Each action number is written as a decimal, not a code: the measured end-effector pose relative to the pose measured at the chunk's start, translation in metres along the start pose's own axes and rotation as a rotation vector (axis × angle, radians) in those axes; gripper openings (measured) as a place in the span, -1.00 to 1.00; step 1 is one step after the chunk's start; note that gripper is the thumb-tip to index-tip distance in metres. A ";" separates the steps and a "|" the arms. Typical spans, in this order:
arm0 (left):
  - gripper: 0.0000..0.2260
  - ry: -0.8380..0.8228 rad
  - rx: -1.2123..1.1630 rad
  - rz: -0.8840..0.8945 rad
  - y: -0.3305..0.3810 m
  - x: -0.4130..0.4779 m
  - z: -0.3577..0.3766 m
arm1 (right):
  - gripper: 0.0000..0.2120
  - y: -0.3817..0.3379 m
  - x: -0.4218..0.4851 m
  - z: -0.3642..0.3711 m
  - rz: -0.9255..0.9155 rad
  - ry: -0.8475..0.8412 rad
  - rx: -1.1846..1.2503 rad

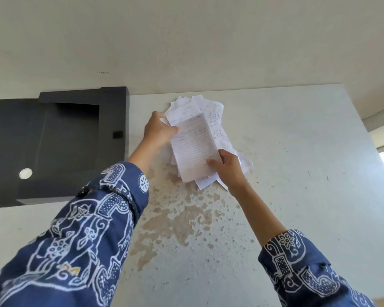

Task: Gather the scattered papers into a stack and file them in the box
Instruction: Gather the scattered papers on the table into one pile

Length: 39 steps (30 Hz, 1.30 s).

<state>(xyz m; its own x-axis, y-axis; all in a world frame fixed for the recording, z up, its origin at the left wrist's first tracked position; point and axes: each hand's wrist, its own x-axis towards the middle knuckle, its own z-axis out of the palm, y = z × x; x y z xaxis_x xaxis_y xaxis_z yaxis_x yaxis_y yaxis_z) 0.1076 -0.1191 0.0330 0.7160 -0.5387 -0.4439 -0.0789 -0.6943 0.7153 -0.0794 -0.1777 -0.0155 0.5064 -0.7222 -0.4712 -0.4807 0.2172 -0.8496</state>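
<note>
Two hands in, both on paper. Left hand (158,131) gripping the left edge of the paper pile (217,120), thumb pressed onto the topmost lined sheet (193,149). Right hand (227,167) pinching that same sheet at its near right corner, thumb on top, fingers tucked under. Sheet angled, lying over the rest of the pile, other pages fanning out at the far end and poking out below. Number of pages impossible to count, too many overlaps. Pile sitting toward the far side of the pale table (297,173), close to the wall (186,41). Just left of the pile, one black file box (53,140), lying open, touching the table's far left area, a round white ring (25,173) in its near panel and a small black tab (117,134) on its right wall. Nothing between pile and box but the left forearm. Worn brownish patch (177,216) of chipped surface near the middle of the table. Two blue patterned batik sleeves (86,240), pushed up the forearms.
</note>
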 end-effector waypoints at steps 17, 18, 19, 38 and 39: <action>-0.47 0.127 0.196 0.010 -0.031 -0.024 0.078 | -0.36 -0.004 0.041 0.013 -0.241 0.187 -0.614; -0.47 0.143 0.152 0.002 -0.030 -0.021 0.078 | -0.36 -0.006 0.042 0.016 -0.234 0.176 -0.563; -0.47 0.166 0.101 -0.007 -0.028 -0.019 0.077 | -0.36 -0.008 0.043 0.017 -0.225 0.169 -0.515; -0.57 -0.103 -0.080 -0.087 -0.031 -0.007 0.057 | -0.86 -0.026 0.063 0.015 0.092 0.074 0.064; -0.57 -0.105 -0.112 -0.086 -0.033 -0.006 0.057 | -0.87 -0.027 0.061 0.014 0.083 0.071 0.070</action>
<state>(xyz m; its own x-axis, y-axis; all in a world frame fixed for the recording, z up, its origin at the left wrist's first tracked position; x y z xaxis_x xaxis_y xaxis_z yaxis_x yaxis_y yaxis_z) 0.0668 -0.1204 -0.0187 0.6396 -0.5311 -0.5557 0.0611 -0.6855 0.7255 -0.0255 -0.2184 -0.0248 0.4137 -0.7437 -0.5251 -0.4665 0.3221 -0.8238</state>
